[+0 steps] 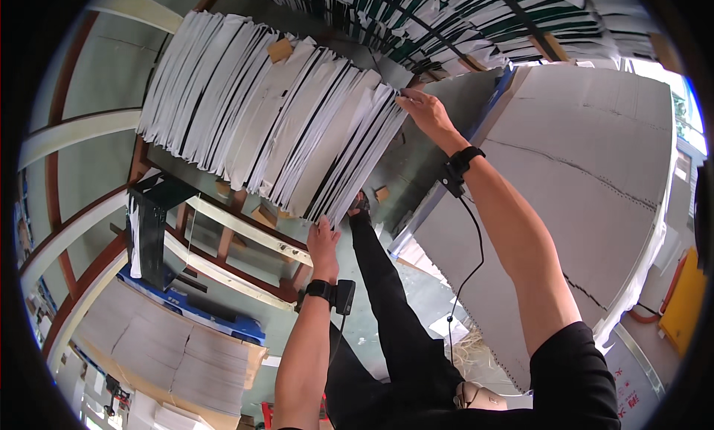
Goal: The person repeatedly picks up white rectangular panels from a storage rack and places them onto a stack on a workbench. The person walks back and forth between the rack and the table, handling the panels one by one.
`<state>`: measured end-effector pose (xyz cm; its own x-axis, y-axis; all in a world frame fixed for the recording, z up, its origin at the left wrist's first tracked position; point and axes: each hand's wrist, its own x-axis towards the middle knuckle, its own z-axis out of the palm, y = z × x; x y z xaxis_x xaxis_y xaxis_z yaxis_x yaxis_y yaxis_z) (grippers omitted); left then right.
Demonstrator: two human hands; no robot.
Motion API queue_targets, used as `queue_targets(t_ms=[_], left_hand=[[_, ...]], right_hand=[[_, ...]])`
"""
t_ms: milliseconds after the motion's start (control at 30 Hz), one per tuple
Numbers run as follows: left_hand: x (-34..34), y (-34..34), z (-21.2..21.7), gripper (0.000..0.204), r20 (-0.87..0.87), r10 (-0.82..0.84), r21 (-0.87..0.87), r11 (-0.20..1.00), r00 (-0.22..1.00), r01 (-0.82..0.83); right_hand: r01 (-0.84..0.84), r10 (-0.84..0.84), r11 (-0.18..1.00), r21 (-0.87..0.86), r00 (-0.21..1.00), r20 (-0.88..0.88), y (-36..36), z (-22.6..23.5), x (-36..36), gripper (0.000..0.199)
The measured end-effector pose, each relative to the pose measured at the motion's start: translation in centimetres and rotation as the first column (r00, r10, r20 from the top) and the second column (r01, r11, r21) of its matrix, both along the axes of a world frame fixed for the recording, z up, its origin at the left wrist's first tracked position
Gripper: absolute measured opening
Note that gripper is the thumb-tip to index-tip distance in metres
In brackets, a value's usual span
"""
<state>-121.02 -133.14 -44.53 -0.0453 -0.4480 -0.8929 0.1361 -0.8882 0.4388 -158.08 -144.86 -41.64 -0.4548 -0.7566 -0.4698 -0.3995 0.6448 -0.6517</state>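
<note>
A long row of thin upright panels interleaved with white sheets (260,117) stretches across the upper left, with dark edges showing between some of them. At the row's right end, my right hand (428,115) has its fingers closed on the far corner of the outermost white-covered panel (364,158). My left hand (323,245) grips the near corner of the same end, its fingertips partly hidden against the edges. Both arms are stretched forward, each with a black strap and small device at the wrist.
A large cardboard-covered stack (573,162) stands at the right. Cream and brown rack rails (245,225) run below the row, beside a black box-like frame (152,229). More panels (416,21) fill the back. My foot (360,203) is beside the row; small wood blocks lie nearby.
</note>
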Motion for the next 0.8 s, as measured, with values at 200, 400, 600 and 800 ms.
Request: queue_targets(t_ms=[200,400,600,800], left_hand=[[-0.6,0.6,-0.5,0.043,0.043,0.039,-0.05,0.998,0.998,-0.037],[-1.5,0.7,0.2,0.043,0.066,0.091,-0.027,0.996,0.994,-0.089],[-2.1,2.0,1.1,0.058,0.128,-0.108,0.027,0.994,0.986,0.105],[-3.5,3.3,1.7,0.061,0.019,-0.069,-0.044,0.997,0.997,0.07]], right_hand=[[0.011,-0.016,0.998,0.061,0.996,0.089,0.2,-2.8,-0.6,0.061],[0.079,-0.078,0.997,-0.001,0.988,0.135,1.0,-3.5,-0.7,0.053],[0.054,-0.044,0.996,-0.069,0.988,0.149,3.4,-3.2,-1.6,0.046],[0.085,-0.076,0.994,-0.063,0.989,0.126,4.5,-3.9,-2.1,0.049]])
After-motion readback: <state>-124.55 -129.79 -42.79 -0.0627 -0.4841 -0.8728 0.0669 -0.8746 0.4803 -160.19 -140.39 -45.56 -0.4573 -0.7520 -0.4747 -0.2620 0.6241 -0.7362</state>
